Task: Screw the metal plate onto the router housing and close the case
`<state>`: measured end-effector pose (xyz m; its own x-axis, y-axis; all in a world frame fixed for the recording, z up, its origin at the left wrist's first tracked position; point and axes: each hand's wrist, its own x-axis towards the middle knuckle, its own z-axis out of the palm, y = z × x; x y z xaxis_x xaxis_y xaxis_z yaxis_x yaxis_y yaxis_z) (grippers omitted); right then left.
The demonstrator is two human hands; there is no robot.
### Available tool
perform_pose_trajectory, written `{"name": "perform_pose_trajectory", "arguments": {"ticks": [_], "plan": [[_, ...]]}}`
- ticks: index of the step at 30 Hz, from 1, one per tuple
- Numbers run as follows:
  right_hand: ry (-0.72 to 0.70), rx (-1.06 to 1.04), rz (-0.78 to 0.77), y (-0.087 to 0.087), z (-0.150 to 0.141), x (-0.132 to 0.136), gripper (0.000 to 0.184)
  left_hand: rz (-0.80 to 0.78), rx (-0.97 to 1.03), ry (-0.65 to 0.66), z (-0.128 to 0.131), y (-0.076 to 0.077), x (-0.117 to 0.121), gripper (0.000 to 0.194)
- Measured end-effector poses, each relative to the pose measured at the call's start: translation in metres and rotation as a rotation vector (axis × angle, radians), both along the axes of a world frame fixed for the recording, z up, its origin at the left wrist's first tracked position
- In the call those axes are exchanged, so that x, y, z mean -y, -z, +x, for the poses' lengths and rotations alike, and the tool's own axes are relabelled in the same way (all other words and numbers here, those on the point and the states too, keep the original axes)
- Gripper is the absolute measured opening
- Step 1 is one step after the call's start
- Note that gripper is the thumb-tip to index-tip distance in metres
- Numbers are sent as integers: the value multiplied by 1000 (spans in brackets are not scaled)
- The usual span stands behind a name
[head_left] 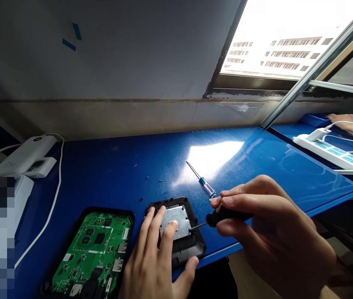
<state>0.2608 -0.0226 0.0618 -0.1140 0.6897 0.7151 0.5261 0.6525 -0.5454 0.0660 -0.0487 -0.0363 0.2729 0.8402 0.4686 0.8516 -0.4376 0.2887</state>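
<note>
My right hand grips a black-handled screwdriver, whose thin shaft reaches left to the edge of a metal plate. The tip meets a small dark screw or post there. That plate lies inside a black plastic cover near the table's front edge. With fingers spread, my left hand rests on the cover and plate. Left of it lies a green circuit board in a black housing. Behind the cover, several tiny dark screws are scattered. A second screwdriver with a clear blue handle lies nearby.
White power devices with a white cable stand at the left on the blue table. A metal frame rises at the right. Beyond it are a white power strip and another person's hand.
</note>
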Motion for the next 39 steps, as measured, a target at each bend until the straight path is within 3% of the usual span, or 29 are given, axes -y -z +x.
{"name": "perform_pose_trajectory", "arguments": {"ticks": [3, 9, 15, 27, 34, 39], "plan": [[1, 86, 10, -2, 0, 1, 26, 1, 6, 5, 0, -1, -1, 47], [35, 200, -30, -6, 4, 6, 47, 4, 12, 9, 0, 0, -1, 44], [60, 213, -43, -10, 4, 5, 35, 16, 7, 10, -1, -1, 0, 43], [110, 174, -58, -12, -7, 7, 32, 42, -7, -1, 0, 1, 0, 45], [51, 234, 10, -7, -4, 8, 41, 61, 5, -13, 4, 6, 2, 48], [-33, 273, 7, -18, -9, 9, 49, 44, 26, -34, 8, 4, 3, 45]]}}
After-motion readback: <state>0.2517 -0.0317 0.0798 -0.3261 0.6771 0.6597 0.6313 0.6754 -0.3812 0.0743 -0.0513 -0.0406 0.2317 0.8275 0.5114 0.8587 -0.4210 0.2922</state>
